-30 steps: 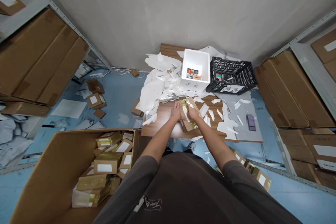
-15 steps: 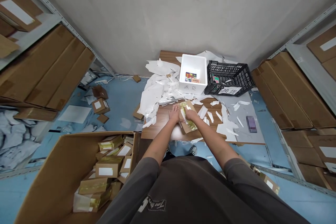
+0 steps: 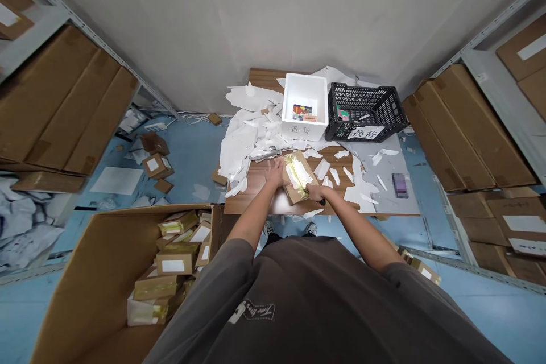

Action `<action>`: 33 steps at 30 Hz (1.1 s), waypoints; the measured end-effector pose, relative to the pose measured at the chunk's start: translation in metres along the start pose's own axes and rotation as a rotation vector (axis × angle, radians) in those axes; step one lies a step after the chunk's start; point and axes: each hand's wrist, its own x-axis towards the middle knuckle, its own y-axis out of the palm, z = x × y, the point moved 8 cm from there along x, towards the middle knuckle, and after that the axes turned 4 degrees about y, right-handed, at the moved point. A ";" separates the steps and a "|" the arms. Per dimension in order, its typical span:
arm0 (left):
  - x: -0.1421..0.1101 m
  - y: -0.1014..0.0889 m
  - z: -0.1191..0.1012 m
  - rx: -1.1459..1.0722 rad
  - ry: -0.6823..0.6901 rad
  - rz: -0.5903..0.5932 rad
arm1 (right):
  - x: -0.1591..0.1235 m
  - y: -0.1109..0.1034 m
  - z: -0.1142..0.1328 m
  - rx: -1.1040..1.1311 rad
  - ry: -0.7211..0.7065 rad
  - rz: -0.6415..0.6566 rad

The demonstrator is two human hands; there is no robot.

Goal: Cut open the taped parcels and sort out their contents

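Note:
A small cardboard box [image 3: 311, 166] with shiny yellowish tape and a white label lies on the wooden table [image 3: 256, 205] in front of me. My left hand [image 3: 275, 172] holds the box at its left side, fingers partly spread along the edge. At the near right corner of the box, my right hand [image 3: 314, 191] is closed around a black-handled tool [image 3: 323, 202]. Only the dark end of its handle shows; the working end is hidden by the hand and the box. Torn white scraps [image 3: 322, 169] lie just right of the box.
Behind the box stand a white foam bin [image 3: 305, 132] with small colourful packs and a black plastic crate [image 3: 367, 114]. White torn sheets [image 3: 239, 145] pile up at left. A phone-like purple item [image 3: 400, 185] lies at right. A big carton [image 3: 106, 261] of taped boxes stands left below.
My right hand has drawn back toward me, from the middle of the box to its near right corner, uncovering the label. The black handle end now shows. The whole view has shifted slightly.

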 end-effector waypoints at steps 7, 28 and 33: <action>0.001 0.005 -0.008 0.026 -0.008 0.000 | -0.022 0.016 0.008 0.051 -0.036 0.004; -0.004 0.015 -0.014 0.058 -0.017 0.026 | -0.051 0.044 -0.010 0.207 0.009 -0.175; -0.004 0.014 -0.014 0.046 -0.003 0.029 | -0.063 0.053 -0.018 0.230 0.018 -0.155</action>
